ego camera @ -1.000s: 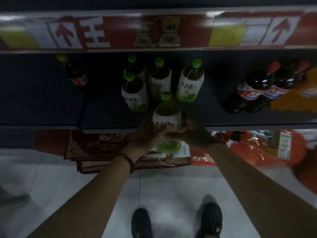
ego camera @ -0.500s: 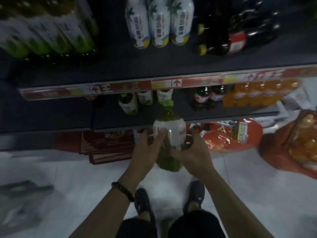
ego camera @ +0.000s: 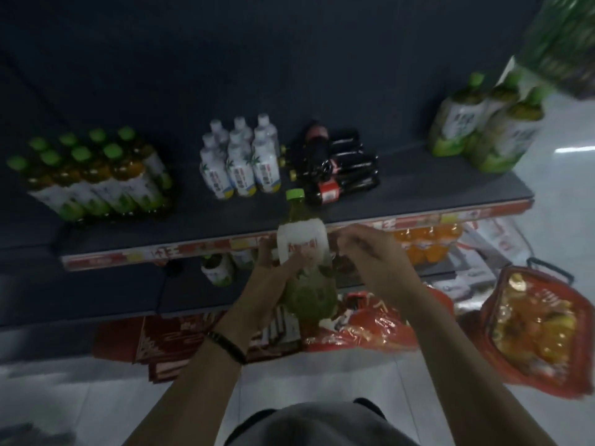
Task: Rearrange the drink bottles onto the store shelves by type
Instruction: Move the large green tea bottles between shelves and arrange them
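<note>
Blurring smears the label of the green-tea bottle [ego camera: 302, 243]; fingers cover its sides. At 9 o'clock the left hand [ego camera: 270, 275] and at 3 o'clock the right hand [ego camera: 363, 249] clasp it before the shelf edge [ego camera: 193, 249].

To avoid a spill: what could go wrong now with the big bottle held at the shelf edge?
The held bottle is near the dark bottles lying stacked on their sides; a bump may roll them. Matching green-tea bottles stand at the shelf's right end; squeezing another in might push one off.
</note>
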Demonstrator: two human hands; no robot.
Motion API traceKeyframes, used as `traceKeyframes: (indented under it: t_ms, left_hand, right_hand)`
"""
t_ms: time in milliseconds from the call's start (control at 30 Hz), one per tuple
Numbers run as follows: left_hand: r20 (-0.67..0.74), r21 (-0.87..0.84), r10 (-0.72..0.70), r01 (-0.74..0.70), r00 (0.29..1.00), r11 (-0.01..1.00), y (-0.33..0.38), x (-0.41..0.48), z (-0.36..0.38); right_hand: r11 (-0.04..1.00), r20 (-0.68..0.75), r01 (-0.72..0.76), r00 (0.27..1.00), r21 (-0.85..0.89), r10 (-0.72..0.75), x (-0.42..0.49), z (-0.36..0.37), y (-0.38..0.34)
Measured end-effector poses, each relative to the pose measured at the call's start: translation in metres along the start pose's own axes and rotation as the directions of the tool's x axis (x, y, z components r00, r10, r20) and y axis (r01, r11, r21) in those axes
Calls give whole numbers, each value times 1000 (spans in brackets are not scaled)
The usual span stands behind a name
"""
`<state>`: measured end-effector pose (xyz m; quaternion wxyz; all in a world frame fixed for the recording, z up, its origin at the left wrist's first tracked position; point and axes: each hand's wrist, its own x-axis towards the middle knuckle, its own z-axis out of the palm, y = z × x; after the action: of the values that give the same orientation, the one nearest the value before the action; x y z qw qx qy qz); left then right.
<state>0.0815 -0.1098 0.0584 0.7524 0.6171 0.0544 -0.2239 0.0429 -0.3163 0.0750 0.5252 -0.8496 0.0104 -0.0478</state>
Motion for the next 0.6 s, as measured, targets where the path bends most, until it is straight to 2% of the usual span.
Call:
traceKeyframes:
  t_ms: [100,167,333,400,500,600]
  left_hand:
    - [146,-59,12,-4,989,998,14,12,31]
    - [221,-97,19,3,975,995,22,20,50]
    - [359,-80,21,9,933,997,41,53,88]
    - [384,-108,36,6,923,994,49,69,102]
    - [438,-108,40,8,898,994,62,94,121]
    - [475,-44,50,-33,878,998,77,123,137]
  right_hand:
    - [998,-58,44,997,48,-41,28,-46,-17]
    - [997,-39,76,996,9,-75,52,-77,-27]
    - [976,188,137,977,-170,-105,104,-145,-58]
    - [974,228,126,970,-187,-82,117,-164,-71]
    - [952,180,151,978,-268,-104,133,-185,-88]
    - [932,90,99,993,-349,-71,145,-207,-96]
